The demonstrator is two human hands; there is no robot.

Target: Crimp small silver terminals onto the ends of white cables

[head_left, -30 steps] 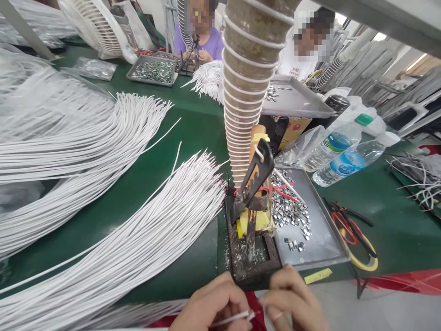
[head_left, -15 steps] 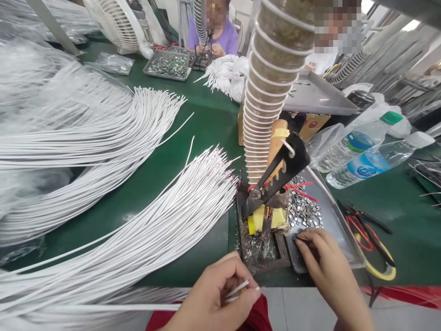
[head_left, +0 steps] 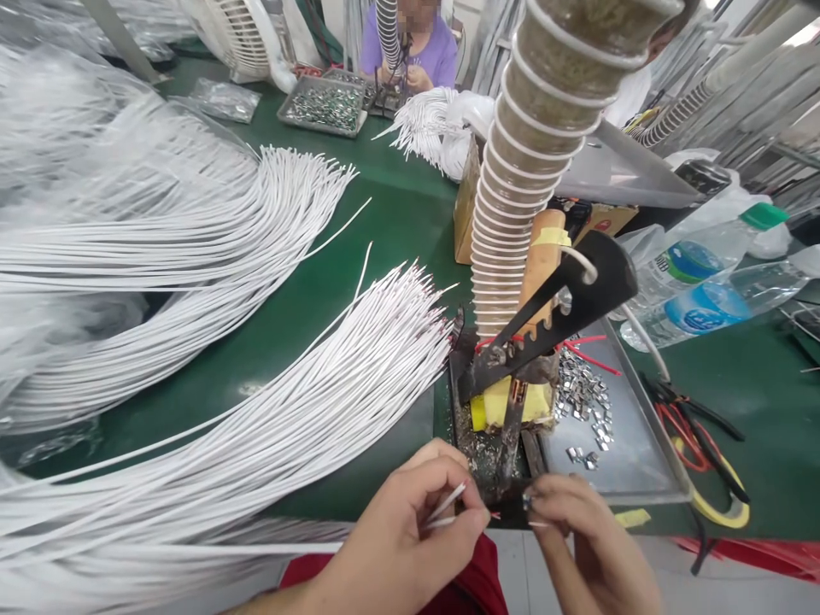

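Observation:
My left hand [head_left: 416, 521] is closed around the end of a white cable, whose split white wires [head_left: 447, 502] with reddish tips stick out between thumb and fingers. My right hand [head_left: 593, 538] pinches a small metal part [head_left: 527, 501] at its fingertips; the exact shape is too small to make out. The two hands face each other, a short gap apart, low in front of a dirty metal stand [head_left: 506, 444]. On that stand is a soldering iron with a wooden handle [head_left: 541, 265], beside a black notched bracket [head_left: 576, 299]. Small metal pieces [head_left: 582, 389] lie in a metal tray [head_left: 647, 453] behind my right hand.
A bundle of white cables [head_left: 320, 393] lies left on the green table [head_left: 410, 222], another [head_left: 256, 222] behind it. A ribbed hose [head_left: 531, 162] hangs over the stand. Pliers [head_left: 705, 418], tape [head_left: 730, 512] and water bottles [head_left: 705, 312] are at right. A person in purple [head_left: 439, 51] sits opposite.
My right hand has moved left and down from the tray towards my left hand, with a small metal part in its fingertips. My left hand keeps the cable. The view has shifted slightly.

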